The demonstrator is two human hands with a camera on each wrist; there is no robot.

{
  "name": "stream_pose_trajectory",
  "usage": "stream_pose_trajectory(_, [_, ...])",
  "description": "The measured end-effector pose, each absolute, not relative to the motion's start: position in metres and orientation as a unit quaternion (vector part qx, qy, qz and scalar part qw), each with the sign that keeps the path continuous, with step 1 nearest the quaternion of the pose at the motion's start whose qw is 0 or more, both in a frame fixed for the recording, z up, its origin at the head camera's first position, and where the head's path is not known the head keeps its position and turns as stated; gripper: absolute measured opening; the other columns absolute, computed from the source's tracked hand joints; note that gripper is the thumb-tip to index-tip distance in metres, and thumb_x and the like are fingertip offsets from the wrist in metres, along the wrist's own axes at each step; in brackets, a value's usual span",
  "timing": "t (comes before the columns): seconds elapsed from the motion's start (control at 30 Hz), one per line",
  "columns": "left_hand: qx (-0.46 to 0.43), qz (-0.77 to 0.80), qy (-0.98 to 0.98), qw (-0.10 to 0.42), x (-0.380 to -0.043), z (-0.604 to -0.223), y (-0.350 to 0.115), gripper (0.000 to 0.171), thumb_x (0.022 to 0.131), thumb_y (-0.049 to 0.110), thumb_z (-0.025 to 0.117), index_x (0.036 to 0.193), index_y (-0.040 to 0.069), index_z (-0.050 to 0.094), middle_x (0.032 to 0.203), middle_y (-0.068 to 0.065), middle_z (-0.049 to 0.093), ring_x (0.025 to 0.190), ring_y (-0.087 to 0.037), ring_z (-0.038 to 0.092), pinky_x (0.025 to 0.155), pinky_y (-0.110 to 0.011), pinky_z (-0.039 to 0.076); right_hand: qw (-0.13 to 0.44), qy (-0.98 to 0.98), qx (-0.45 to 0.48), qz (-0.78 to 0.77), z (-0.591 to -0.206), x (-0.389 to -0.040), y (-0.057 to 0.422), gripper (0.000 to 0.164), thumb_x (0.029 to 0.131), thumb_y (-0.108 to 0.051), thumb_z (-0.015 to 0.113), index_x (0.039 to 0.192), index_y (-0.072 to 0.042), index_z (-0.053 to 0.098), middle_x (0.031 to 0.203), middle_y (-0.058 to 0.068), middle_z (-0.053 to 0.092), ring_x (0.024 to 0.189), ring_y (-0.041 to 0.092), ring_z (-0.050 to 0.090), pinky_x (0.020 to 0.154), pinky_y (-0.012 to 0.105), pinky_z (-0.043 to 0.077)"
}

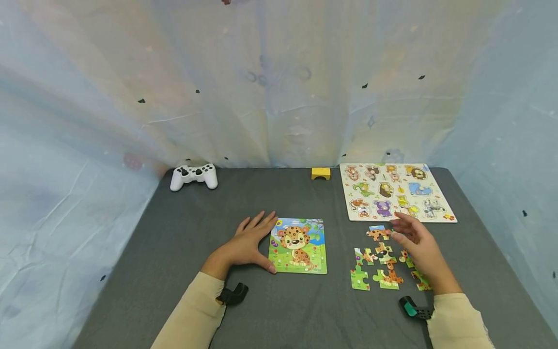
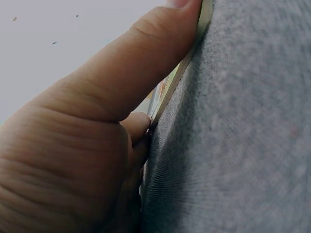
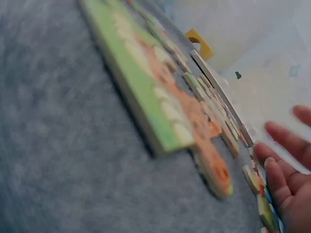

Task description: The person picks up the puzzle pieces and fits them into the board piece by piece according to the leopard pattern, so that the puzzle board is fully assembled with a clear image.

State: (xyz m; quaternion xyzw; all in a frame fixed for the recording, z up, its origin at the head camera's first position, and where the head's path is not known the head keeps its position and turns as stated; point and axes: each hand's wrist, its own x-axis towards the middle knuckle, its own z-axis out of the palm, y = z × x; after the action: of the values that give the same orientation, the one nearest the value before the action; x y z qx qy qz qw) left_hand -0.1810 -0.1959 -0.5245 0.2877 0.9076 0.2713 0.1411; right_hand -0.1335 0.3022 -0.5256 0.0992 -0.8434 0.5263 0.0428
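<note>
A square leopard jigsaw board [image 1: 298, 248] lies flat near the middle of the table. My left hand [image 1: 247, 246] rests along its left side, fingers spread, thumb at the lower left corner. In the left wrist view the thumb [image 2: 121, 63] lies against the board's thin edge [image 2: 171, 83]. My right hand [image 1: 415, 243] hovers above loose jigsaw pieces [image 1: 388, 280] on the right, fingers loosely bent and nothing seen between them. It partly covers the rightmost pieces. A green and orange piece [image 3: 138, 80] lies near the right wrist camera.
Behind the loose pieces lies a white animal puzzle board [image 1: 375, 198]. A yellow arch block [image 1: 320, 173] and a white game controller [image 1: 193, 176] sit along the back edge of the grey table [image 1: 296, 315]. A pale curtain [image 1: 279, 87] hangs behind.
</note>
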Motion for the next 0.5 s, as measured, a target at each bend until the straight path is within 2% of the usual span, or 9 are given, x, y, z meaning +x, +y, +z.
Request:
stream_pose_trajectory(0.13, [0.293, 0.266, 0.908, 0.138, -0.181, -0.524, -0.196, 0.145, 0.069, 0.071, 0.096, 0.177, 0.018, 0.015, 0.182, 0.001, 0.007, 0.166, -0.026, -0.004, 0.127, -0.060, -0.003, 0.003, -0.889, 0.096, 0.447, -0.529, -0.136, 0.301, 0.071, 0.109, -0.032, 0.073, 0.167, -0.005, 0.042, 0.157, 0.022, 0.047, 0.140, 0.043, 0.044, 0.107, 0.056, 0.044])
stream_pose_trajectory(0.2, [0.295, 0.262, 0.909, 0.137, -0.182, -0.524, -0.195, 0.145, 0.069, 0.071, 0.096, 0.177, 0.018, 0.015, 0.182, 0.000, 0.007, 0.166, -0.027, -0.004, 0.127, -0.060, -0.003, 0.004, -0.902, 0.098, 0.420, -0.530, -0.138, 0.299, 0.072, 0.106, -0.036, 0.076, 0.164, -0.003, 0.047, 0.157, 0.024, 0.046, 0.143, 0.051, 0.040, 0.105, 0.072, 0.037])
stream_pose_trajectory(0.23, [0.295, 0.262, 0.909, 0.136, -0.182, -0.524, -0.195, 0.145, 0.069, 0.071, 0.096, 0.177, 0.018, 0.015, 0.182, 0.000, 0.007, 0.166, -0.027, -0.003, 0.127, -0.060, -0.003, 0.011, -0.907, 0.098, 0.408, -0.531, -0.139, 0.297, 0.072, 0.105, -0.037, 0.078, 0.162, -0.003, 0.049, 0.156, 0.025, 0.047, 0.144, 0.054, 0.037, 0.105, 0.076, 0.035])
stream_pose_trajectory(0.33, [0.295, 0.261, 0.909, 0.136, -0.181, -0.525, -0.196, 0.145, 0.069, 0.071, 0.096, 0.177, 0.018, 0.015, 0.182, 0.000, 0.007, 0.166, -0.027, -0.003, 0.127, -0.060, -0.003, 0.044, -0.923, 0.098, 0.369, -0.533, -0.140, 0.289, 0.065, 0.104, -0.033, 0.080, 0.154, 0.001, 0.057, 0.150, 0.027, 0.050, 0.141, 0.056, 0.038, 0.104, 0.077, 0.034])
stream_pose_trajectory(0.5, [0.294, 0.262, 0.909, 0.135, -0.180, -0.525, -0.196, 0.144, 0.069, 0.070, 0.096, 0.177, 0.018, 0.015, 0.182, 0.000, 0.007, 0.166, -0.026, -0.004, 0.127, -0.060, -0.003, 0.077, -0.933, 0.094, 0.339, -0.534, -0.141, 0.279, 0.052, 0.101, -0.023, 0.084, 0.139, 0.006, 0.065, 0.142, 0.028, 0.052, 0.130, 0.052, 0.043, 0.098, 0.070, 0.037])
